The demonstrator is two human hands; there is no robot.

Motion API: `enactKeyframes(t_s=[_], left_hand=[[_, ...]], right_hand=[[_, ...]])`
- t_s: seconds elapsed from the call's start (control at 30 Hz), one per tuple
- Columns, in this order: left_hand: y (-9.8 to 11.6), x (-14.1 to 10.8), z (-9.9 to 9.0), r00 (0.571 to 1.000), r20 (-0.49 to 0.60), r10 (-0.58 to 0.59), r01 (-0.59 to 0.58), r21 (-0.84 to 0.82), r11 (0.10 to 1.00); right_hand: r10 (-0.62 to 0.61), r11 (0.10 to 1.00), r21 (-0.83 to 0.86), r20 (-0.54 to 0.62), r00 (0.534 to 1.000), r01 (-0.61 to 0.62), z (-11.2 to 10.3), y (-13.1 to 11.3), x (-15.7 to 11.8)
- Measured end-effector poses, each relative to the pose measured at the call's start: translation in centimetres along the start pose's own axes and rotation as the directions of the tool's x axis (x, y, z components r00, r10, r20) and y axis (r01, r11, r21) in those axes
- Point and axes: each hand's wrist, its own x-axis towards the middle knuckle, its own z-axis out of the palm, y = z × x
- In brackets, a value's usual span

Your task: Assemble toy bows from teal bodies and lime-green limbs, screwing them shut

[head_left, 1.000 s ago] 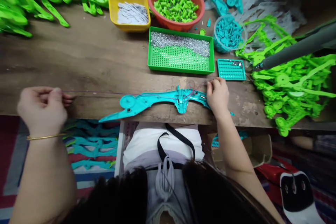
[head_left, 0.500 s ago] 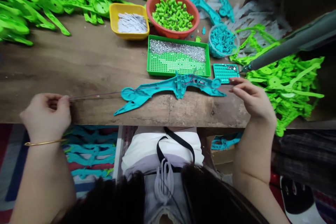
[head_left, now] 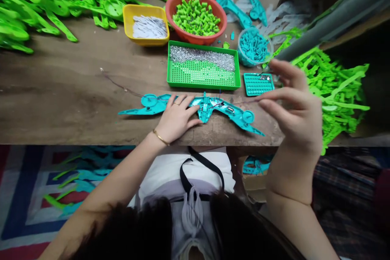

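Observation:
A teal bow-shaped plastic half-shell (head_left: 234,117) lies across the bench near its front edge. My left hand (head_left: 182,114) rests on its left-middle part, palm down with fingers spread. Thin dark reddish wires run along the shell; one loose wire end (head_left: 112,82) trails out to the left over the wood. To the right, my right hand (head_left: 289,105) pinches another wire (head_left: 243,101) between thumb and forefinger and holds it drawn out from the shell's middle. Its other fingers are raised beside a grey rod-shaped tool (head_left: 329,20), whose tip they partly hide.
Behind the shell stand a green perforated tray (head_left: 204,87) of small metal pieces, a teal tray (head_left: 258,92), a yellow bowl (head_left: 146,41), a red bowl (head_left: 196,40) and a clear tub (head_left: 255,64). Bright green parts are heaped left (head_left: 61,4) and right (head_left: 332,89).
My left hand has let go of the left wire and moved right onto the shell. My right hand has closed on a wire. The shell has turned, its right end now nearer the front edge.

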Motion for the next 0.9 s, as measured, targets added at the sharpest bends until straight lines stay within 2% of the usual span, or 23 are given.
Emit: enactKeyframes(t_s=[0.1,0.27,0.37,0.5,0.63,0.73,0.83,0.9], left_hand=[[-0.3,-1.5,0.2,1.0,-0.009,0.014,-0.014,0.022,1.0],[0.8,-4.1,0.5,0.999,-0.033,0.026,-0.025,0.038,0.999],[1.3,-4.7,0.6,0.998,-0.054,0.012,-0.009,0.049,0.999],[1.6,-4.4,-0.1,1.0,-0.026,0.009,-0.007,0.065,0.998],[2.7,-2.7,-0.7,0.995,-0.098,0.007,-0.008,-0.012,1.0],[4.1,-0.8,0.0,0.992,-0.12,-0.027,0.017,-0.086,0.996],[5.1,1.0,1.1,0.993,-0.047,-0.107,0.102,-0.11,0.989],[5.3,1.7,1.5,0.987,-0.014,-0.16,0.157,-0.14,0.978]], right_hand=[[0.055,0.997,0.065,-0.251,0.966,-0.04,0.4,1.7,0.3],[0.129,0.991,0.022,-0.354,0.926,-0.13,1.5,5.3,1.1],[0.149,0.989,0.048,-0.401,0.904,-0.142,1.4,6.1,1.0],[0.213,0.975,0.124,-0.281,0.936,-0.184,1.0,4.5,-0.4],[0.271,0.928,0.307,-0.16,0.949,-0.213,0.5,0.5,-2.4],[0.296,0.866,0.439,-0.061,0.953,-0.241,0.1,-2.4,-3.7],[0.241,0.819,0.515,0.092,0.966,-0.254,0.7,-4.2,-5.1],[0.105,0.817,0.535,0.226,0.968,-0.214,2.0,-4.8,-6.2]])
